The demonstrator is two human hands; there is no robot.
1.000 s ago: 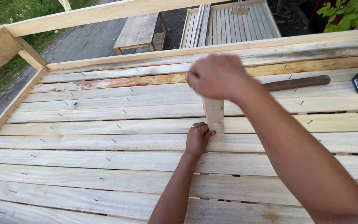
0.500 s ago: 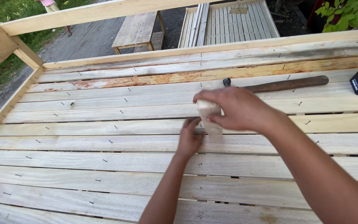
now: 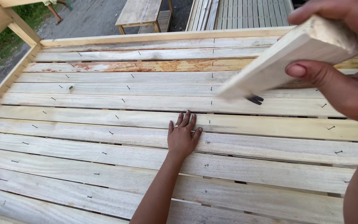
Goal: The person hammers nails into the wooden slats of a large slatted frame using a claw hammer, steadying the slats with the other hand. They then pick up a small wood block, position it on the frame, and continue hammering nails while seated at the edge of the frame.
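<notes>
Left hand (image 3: 182,137) flat on the slatted wooden platform (image 3: 104,137), palm down, fingers spread a little, holding nothing, just resting across two slats near the middle. Right hand (image 3: 344,62) raised high and close to the camera, above and right of that flat hand, clamped around a pale wood block (image 3: 286,62), thumb under, fingers over the top. Block tilted, lower end pointing down-left toward the slats, well above the flat hand and not touching anything.

Something dark (image 3: 255,99) peeking out just under the block's lower end, probably the head of a tool lying on the slats, but too hidden to call.

Lots of nail heads (image 3: 330,127) scattered over the slats around the flat hand, a few looking slightly proud. Beyond the far edge of the platform, a wooden bench (image 3: 141,14) and more slatted panels (image 3: 245,12).

Risk-wise, just a guess: block swung down with that left hand parked right there, so easy to clip fingers if the aim drifts. Raised nails could snag a palm sliding along the slats. Rough-sawn end of the block looks like splinter material too. Gaps between slats could also swallow anything small dropped there.
</notes>
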